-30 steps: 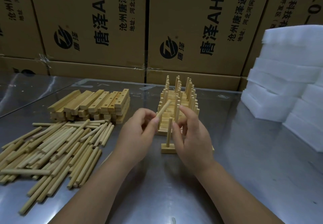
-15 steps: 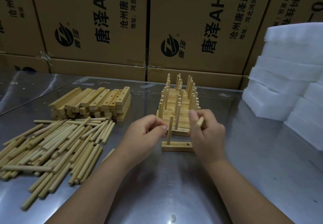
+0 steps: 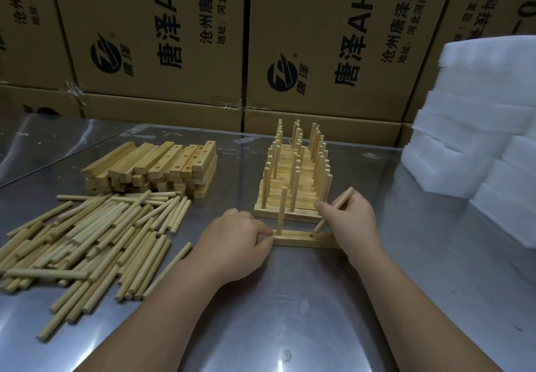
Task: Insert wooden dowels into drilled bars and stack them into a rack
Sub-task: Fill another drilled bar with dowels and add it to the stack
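Note:
A drilled wooden bar (image 3: 298, 238) lies flat on the metal table in front of me, with one dowel (image 3: 282, 210) standing upright in its left hole. My left hand (image 3: 235, 244) grips the bar's left end. My right hand (image 3: 352, 221) pinches a second dowel (image 3: 342, 197), tilted, its lower tip just above the bar's open right hole. Right behind the bar stands the rack (image 3: 295, 174) of stacked bars with upright dowels.
A heap of loose dowels (image 3: 95, 235) covers the table on the left, with a pile of drilled bars (image 3: 156, 168) behind it. White foam blocks (image 3: 478, 139) are stacked at the right. Cardboard boxes (image 3: 319, 38) wall off the back.
The second dowel passed from my left hand to my right, which lowered it toward the bar's right hole. My left hand dropped onto the bar's left end.

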